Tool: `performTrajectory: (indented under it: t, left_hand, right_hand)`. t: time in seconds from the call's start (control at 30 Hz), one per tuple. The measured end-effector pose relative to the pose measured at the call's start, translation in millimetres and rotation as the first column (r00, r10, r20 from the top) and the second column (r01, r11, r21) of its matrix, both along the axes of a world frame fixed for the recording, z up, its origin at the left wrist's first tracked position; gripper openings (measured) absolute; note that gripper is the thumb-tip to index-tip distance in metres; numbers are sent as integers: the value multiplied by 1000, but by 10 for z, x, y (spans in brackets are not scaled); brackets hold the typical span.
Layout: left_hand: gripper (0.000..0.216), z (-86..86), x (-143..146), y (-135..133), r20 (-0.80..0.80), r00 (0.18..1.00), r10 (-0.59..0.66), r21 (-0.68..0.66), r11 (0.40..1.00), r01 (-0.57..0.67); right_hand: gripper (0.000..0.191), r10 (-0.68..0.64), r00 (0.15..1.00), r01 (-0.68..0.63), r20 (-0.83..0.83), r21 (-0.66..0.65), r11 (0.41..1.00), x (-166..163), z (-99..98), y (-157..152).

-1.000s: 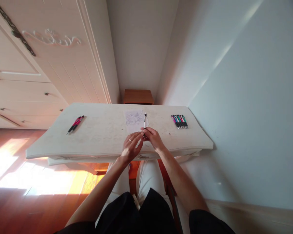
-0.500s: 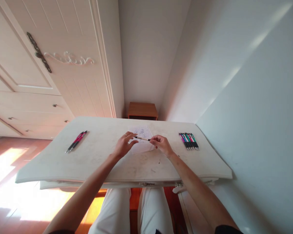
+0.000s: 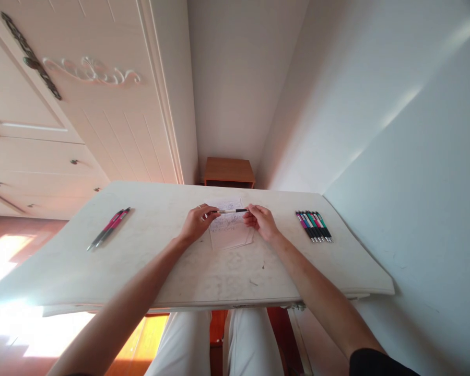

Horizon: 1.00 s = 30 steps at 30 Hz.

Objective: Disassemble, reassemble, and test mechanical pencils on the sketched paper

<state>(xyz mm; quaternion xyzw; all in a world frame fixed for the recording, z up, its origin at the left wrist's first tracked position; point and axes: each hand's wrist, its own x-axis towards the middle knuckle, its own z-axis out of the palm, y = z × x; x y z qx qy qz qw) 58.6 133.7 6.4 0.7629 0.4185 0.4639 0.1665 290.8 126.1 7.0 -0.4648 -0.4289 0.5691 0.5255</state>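
Note:
A slim pen (image 3: 232, 211) is held level between both hands above a small scribbled sheet of paper (image 3: 232, 230) on the white table (image 3: 149, 256). My left hand (image 3: 198, 222) pinches the pen's left end; a ring shows on one finger. My right hand (image 3: 261, 220) pinches the pen's dark right end. Both hands hover just over the paper at the table's middle.
Two pens, pink and dark (image 3: 108, 227), lie on the table's left side. A row of several coloured pens (image 3: 313, 225) lies at the right. A wooden stand (image 3: 229, 172) sits behind the table, a white wardrobe (image 3: 82, 104) to the left, a wall close on the right.
The pen was upright near the table's front edge a second ago; it now lies level between both hands, which have moved forward over the paper. The camera view has shifted.

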Motion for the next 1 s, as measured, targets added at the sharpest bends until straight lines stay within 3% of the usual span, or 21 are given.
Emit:
performTrajectory:
  t: [0.13,0.3,0.43,0.67,0.83,1.0]
  left_hand:
    - [25,0,10,16,14,1000,2,38,999,-2]
    - [24,24,25,-15,25,1000,-8,66,998,6]
    - [23,43,17,-35,14,1000,-14,90,996,12]
    - [32,-7,13,-57,9,996,-85,24,996,84]
    - [24,-7,9,-83,-36,999,-31,49,998,32]
    - [20,24,-24,-83,-57,997,-50,100,993,55]
  right_hand:
    - [43,-82,939,36,334,144,989,-5,-17,-36]
    - [50,-187,851,56,492,268,962,21,-12,-64]
    - [52,-183,873,55,452,282,958,28,11,-69]
    - [48,-135,967,86,217,220,972,77,88,-79]
    - [48,-107,974,69,198,187,980,97,74,-71]
    - [47,-77,975,33,208,208,978,100,13,-81]
